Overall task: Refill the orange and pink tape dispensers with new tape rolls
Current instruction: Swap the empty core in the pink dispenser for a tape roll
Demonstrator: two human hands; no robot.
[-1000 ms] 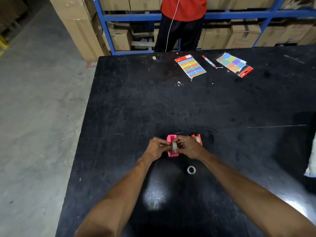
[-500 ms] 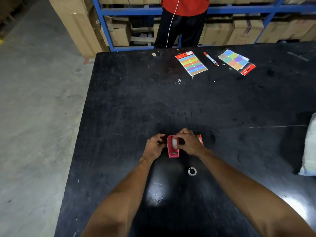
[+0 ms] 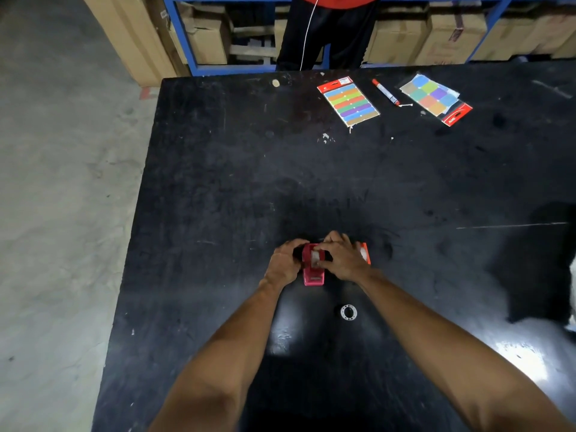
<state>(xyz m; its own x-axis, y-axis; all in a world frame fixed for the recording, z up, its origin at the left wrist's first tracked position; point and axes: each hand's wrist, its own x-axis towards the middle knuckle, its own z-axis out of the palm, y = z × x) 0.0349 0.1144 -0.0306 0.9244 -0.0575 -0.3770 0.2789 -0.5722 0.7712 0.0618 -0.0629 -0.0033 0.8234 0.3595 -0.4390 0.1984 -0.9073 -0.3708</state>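
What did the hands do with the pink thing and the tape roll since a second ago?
The tape roll went down from the fingertips into the pink dispenser, which now sits on the table. The right hand presses the roll in; the left hand steadies the dispenser's side. The orange dispenser and the small ring near the person stayed put.

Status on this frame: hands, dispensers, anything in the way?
Both hands, left and right, seating tape roll into pink dispenser. Orange dispenser behind right hand. Spare roll nearby, clear.
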